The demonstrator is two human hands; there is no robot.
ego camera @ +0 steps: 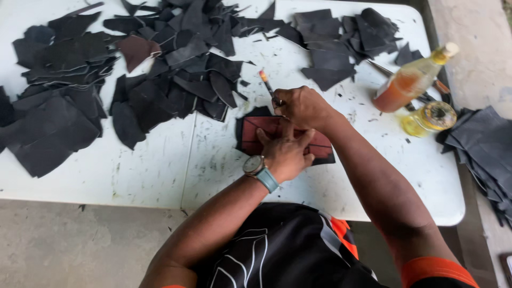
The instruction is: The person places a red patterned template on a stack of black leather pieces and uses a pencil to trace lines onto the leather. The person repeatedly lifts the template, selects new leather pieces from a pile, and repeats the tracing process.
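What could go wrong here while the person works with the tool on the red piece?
1. The left hand presses flat on the red template, close to the tool in the right hand; a slip might reach the fingers.
2. The tilted bottle of orange liquid lies near the right forearm; a bump could perhaps roll it.
3. Loose black leather scraps crowd the white table and could snag.

White bench (160,170), plastic top, scuffed and scratched, seam running down the middle (looks like a folding type). Rounded corner at near right. Bare grey concrete floor (80,240) below the near edge, stained, a few dark scraps on it. Paler concrete strip (474,48) along the right side. Even, soft daylight, no hard shadows. No walls or windows in view.
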